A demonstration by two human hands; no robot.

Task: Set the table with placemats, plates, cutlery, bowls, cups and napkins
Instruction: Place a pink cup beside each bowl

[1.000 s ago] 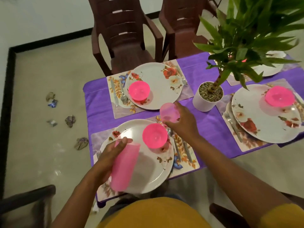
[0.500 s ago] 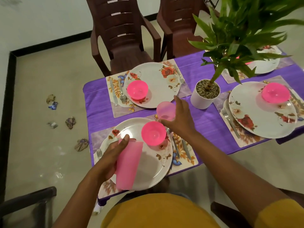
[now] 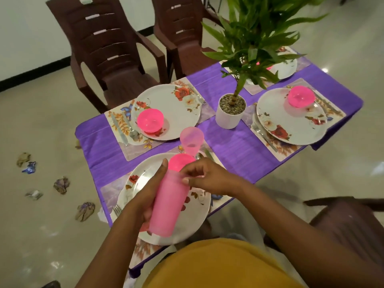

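Note:
My left hand (image 3: 148, 192) grips a stack of pink cups (image 3: 169, 206) over the near floral plate (image 3: 197, 215). My right hand (image 3: 204, 178) pinches the rim of the stack's top cup. One pink cup (image 3: 191, 141) stands upright on the table just beyond the near plate's pink bowl (image 3: 179, 161). Each of the other floral plates (image 3: 172, 104) (image 3: 291, 123) carries a pink bowl (image 3: 150, 120) (image 3: 300, 96) and lies on a floral placemat (image 3: 133, 148) with cutlery (image 3: 119, 127) beside it.
A potted plant in a white pot (image 3: 229, 116) stands mid-table on the purple cloth (image 3: 239, 150). Two brown chairs (image 3: 110, 55) stand at the far side, another chair (image 3: 349, 223) at my right. Crumpled scraps (image 3: 61, 185) lie on the floor at left.
My right hand let go of the single cup, which now stands on the table, and came back to the stack. My left hand raised the stack more upright.

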